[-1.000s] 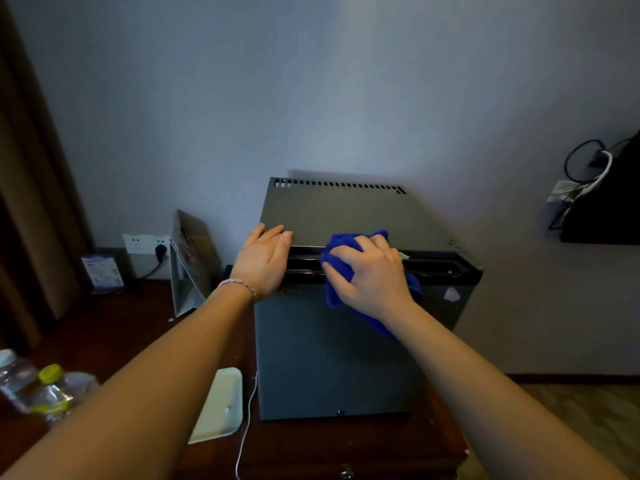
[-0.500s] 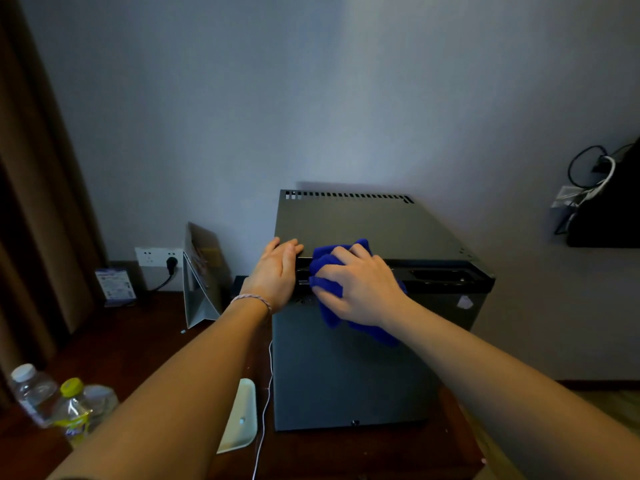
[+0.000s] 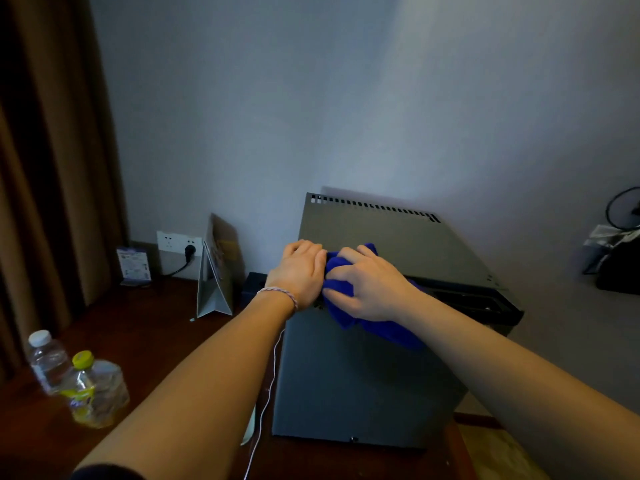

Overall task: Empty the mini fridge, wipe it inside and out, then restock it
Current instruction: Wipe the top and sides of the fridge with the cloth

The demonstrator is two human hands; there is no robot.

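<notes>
The grey mini fridge [image 3: 363,386] stands on a dark wooden table, its door closed and its vented top facing up. My right hand [image 3: 370,289] grips a bunched blue cloth [image 3: 377,327] against the fridge's top front edge, near the left corner. Part of the cloth hangs down over the door. My left hand [image 3: 301,271] rests flat on the top left corner, touching the cloth. Two plastic bottles [image 3: 79,382] stand on the table at the lower left, one with a yellow cap.
A folded card stand [image 3: 216,268] and a small blue leaflet [image 3: 133,265] stand by the wall socket [image 3: 178,242] left of the fridge. A thin white cable [image 3: 266,403] runs down the fridge's left side. A black device with cables [image 3: 620,261] sits at the right.
My right hand has slid the cloth leftward along the fridge's top front edge until it meets my left hand. The view has shifted left, so the fridge sits further right in frame.
</notes>
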